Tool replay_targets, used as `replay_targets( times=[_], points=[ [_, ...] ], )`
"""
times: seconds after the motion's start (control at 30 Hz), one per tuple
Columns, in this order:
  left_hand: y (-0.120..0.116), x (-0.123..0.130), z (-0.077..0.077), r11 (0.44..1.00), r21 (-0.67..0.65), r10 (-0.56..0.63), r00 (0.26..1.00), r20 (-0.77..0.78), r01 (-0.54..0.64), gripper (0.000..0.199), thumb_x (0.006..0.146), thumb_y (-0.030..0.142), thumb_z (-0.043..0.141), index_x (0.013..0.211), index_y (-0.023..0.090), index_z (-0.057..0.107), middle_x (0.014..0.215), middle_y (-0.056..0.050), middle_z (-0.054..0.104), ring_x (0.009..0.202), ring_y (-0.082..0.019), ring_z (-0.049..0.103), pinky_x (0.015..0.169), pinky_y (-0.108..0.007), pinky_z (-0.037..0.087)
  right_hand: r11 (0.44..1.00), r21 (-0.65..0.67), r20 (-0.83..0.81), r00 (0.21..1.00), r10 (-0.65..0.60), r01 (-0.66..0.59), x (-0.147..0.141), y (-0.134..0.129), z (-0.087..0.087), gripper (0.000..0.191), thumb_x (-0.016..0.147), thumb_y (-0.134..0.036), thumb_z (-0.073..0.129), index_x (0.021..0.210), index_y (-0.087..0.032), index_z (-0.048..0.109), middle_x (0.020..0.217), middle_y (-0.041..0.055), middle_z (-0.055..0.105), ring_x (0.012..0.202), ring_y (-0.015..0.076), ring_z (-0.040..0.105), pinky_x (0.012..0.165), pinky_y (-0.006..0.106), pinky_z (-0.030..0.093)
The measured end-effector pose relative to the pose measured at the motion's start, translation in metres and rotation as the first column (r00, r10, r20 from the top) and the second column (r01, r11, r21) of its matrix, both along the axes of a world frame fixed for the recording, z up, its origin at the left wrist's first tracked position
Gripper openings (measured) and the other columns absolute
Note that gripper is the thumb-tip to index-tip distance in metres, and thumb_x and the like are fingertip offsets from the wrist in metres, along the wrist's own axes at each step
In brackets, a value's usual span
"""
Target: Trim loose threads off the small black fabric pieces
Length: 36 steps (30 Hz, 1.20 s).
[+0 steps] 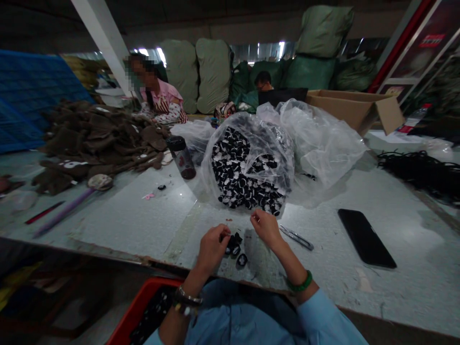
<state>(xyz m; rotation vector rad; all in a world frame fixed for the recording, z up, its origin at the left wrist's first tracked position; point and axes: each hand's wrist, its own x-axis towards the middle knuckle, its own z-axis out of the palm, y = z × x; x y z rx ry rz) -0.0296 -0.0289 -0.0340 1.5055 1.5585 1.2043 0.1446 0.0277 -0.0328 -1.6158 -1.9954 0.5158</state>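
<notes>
Left hand (212, 249) closed, right hand (266, 228) pinched above small black-and-white pieces (233, 244); a careless brush could scatter them.

Light blue sleeves (323, 318), green bracelet (300, 282), silver bracelet (189, 296)

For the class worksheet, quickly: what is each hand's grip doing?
Left hand: grip closed, beside small black-and-white patches; hold unclear.
Right hand: grip pinched closed; held item too small to tell.
</notes>
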Motion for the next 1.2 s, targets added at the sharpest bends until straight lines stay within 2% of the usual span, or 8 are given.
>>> replay_targets(
  times=[0.17, 0.3, 0.43, 0.53, 0.63, 0.77, 1.0, 1.2],
  points=[
    [0.003, 0.003, -0.003, 0.999, -0.006, -0.043, 0.999, -0.024, 0.043, 0.004, 0.060, 0.021, 0.057, 0.064, 0.021, 0.058, 0.060, 0.001, 0.055, 0.058, -0.015, 0.047, 0.056, -0.024, 0.032, 0.977, 0.121, 0.182, 0.963, -0.196, 0.176, -0.021, 0.043, 0.011, 0.033, 0.074, -0.030, 0.047, 0.104, -0.017, 0.043, 0.082, 0.0065, 0.060, 0.071, 0.0173, 0.056, 0.057, 0.024, 0.034],
    [0.008, -0.003, 0.002, 0.999, -0.015, -0.031, 1.000, 0.006, 0.031, 0.005, 0.062, 0.025, 0.056, 0.065, 0.021, 0.058, 0.059, 0.001, 0.055, 0.055, -0.015, 0.047, 0.054, -0.024, 0.032, 0.982, 0.140, 0.244, 0.957, -0.158, 0.126, -0.028, 0.060, 0.011, 0.024, 0.075, -0.031, 0.046, 0.095, -0.017, 0.050, 0.078, 0.0084, 0.061, 0.066, 0.0193, 0.057, 0.054, 0.026, 0.033],
    [0.016, -0.006, 0.010, 1.000, -0.016, -0.017, 0.995, 0.094, 0.019, 0.006, 0.063, 0.025, 0.056, 0.065, 0.020, 0.058, 0.058, 0.001, 0.055, 0.053, -0.014, 0.045, 0.053, -0.024, 0.032, 0.980, 0.165, -0.060, 0.993, -0.102, 0.111, -0.021, 0.061, 0.010, 0.017, 0.072, -0.033, 0.049, 0.078, -0.017, 0.055, 0.061, 0.0026, 0.058, 0.057, 0.0144, 0.053, 0.053, 0.024, 0.034],
    [0.023, -0.001, 0.015, 0.999, -0.031, -0.026, 0.975, 0.219, 0.034, 0.008, 0.063, 0.025, 0.057, 0.068, 0.018, 0.056, 0.060, 0.001, 0.055, 0.054, -0.013, 0.047, 0.054, -0.023, 0.035, 0.997, 0.013, -0.450, 0.891, -0.060, 0.074, -0.012, 0.055, 0.013, 0.023, 0.066, -0.037, 0.055, 0.057, -0.016, 0.052, 0.046, -0.0024, 0.050, 0.043, 0.0094, 0.044, 0.045, 0.021, 0.031],
    [0.028, 0.009, 0.021, 0.999, -0.037, -0.021, 0.908, 0.418, 0.040, 0.018, 0.063, 0.023, 0.059, 0.079, 0.017, 0.053, 0.068, 0.000, 0.057, 0.064, -0.013, 0.052, 0.062, -0.024, 0.038, 0.978, -0.190, -0.678, 0.732, -0.072, -0.080, -0.008, 0.040, 0.019, 0.026, 0.064, -0.038, 0.056, 0.053, -0.015, 0.049, 0.041, -0.0041, 0.048, 0.033, 0.0059, 0.036, 0.035, 0.019, 0.026],
    [0.025, 0.020, 0.035, 0.989, -0.046, -0.081, 0.780, 0.621, 0.140, 0.028, 0.066, 0.022, 0.056, 0.092, 0.018, 0.046, 0.083, -0.004, 0.059, 0.070, -0.013, 0.055, 0.066, -0.026, 0.041, 0.860, -0.280, -0.904, 0.419, -0.087, -0.426, -0.009, 0.008, 0.028, 0.017, 0.064, -0.029, 0.059, 0.066, -0.014, 0.051, 0.050, -0.0028, 0.054, 0.034, 0.0047, 0.040, 0.033, 0.017, 0.028],
    [0.011, 0.021, 0.044, 0.964, -0.109, -0.097, 0.703, 0.704, 0.242, 0.027, 0.063, 0.016, 0.060, 0.087, 0.016, 0.049, 0.067, 0.000, 0.059, 0.058, -0.010, 0.054, 0.057, -0.021, 0.040, 0.731, -0.278, -0.913, 0.409, 0.002, -0.624, -0.003, -0.019, 0.035, 0.012, 0.066, -0.022, 0.059, 0.065, -0.011, 0.054, 0.046, -0.0038, 0.051, 0.032, 0.0025, 0.036, 0.030, 0.014, 0.022],
    [0.004, 0.024, 0.043, 0.997, -0.069, 0.013, 0.759, 0.651, 0.042, 0.029, 0.061, 0.015, 0.062, 0.086, 0.018, 0.049, 0.070, 0.000, 0.061, 0.065, -0.011, 0.057, 0.064, -0.023, 0.042, 0.933, -0.228, -0.876, 0.477, -0.072, -0.279, -0.007, -0.036, 0.045, 0.014, 0.069, -0.027, 0.055, 0.065, -0.014, 0.051, 0.046, -0.0053, 0.050, 0.033, 0.0029, 0.038, 0.030, 0.014, 0.027]
  ],
)
